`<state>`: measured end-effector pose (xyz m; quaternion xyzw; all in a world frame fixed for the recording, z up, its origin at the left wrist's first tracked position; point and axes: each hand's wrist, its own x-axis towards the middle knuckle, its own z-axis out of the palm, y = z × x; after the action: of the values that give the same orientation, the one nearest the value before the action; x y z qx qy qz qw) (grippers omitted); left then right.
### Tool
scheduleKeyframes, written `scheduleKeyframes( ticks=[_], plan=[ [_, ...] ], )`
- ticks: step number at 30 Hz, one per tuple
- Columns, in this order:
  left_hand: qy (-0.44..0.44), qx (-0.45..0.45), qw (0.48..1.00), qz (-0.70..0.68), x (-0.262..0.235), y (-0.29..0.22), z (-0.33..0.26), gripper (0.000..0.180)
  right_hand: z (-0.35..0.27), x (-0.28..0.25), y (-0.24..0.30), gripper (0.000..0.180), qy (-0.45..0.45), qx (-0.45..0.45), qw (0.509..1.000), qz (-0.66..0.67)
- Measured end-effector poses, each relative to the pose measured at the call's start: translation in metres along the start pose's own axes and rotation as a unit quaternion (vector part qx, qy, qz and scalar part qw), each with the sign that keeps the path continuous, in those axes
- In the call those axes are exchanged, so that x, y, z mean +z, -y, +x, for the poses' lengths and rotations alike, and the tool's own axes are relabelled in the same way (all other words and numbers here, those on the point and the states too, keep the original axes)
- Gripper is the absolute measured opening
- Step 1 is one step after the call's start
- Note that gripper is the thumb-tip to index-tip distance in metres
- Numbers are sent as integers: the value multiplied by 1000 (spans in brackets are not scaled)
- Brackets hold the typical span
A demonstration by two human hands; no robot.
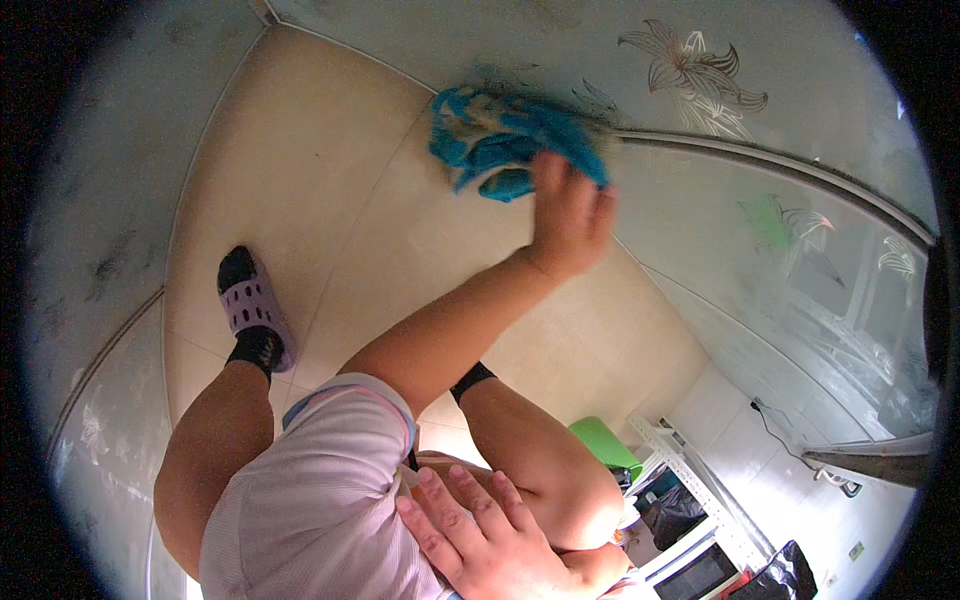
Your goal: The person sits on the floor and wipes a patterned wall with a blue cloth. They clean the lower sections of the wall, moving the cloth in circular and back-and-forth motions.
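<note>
My left hand [570, 220] reaches forward, its bare arm stretched out from a pale short sleeve. Slightly blurred, it presses a crumpled blue and beige cloth [495, 140] against the lower part of a greyish panel [560, 50] patterned with flowers. The cloth partly covers the line where panel and floor meet, and hides some of the fingers. My right hand [490, 535] lies back-up close to my body, fingers stretched and a little apart. It is beside my bent right knee [585, 500] and holds nothing visible; its thumb is hidden.
Beige floor tiles [390, 250] lie between panels on both sides. My left foot wears a lilac clog [255, 305]. At the lower right are a green plastic item [600, 445], a white shelf rack [700, 480] with dark bags, and a hanging cord [785, 430]. A metal rail [780, 165] runs along the right panel.
</note>
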<state>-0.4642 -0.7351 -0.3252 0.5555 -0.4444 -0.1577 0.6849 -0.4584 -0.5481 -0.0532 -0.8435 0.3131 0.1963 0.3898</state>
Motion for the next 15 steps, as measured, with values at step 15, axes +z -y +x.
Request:
scheduleKeyframes(
  ticks=[15],
  plan=[
    [-108, -464, 818, -324, -17, 117, -65, 12, 49, 110, -82, 35, -128, 129, 982, 50]
  ],
)
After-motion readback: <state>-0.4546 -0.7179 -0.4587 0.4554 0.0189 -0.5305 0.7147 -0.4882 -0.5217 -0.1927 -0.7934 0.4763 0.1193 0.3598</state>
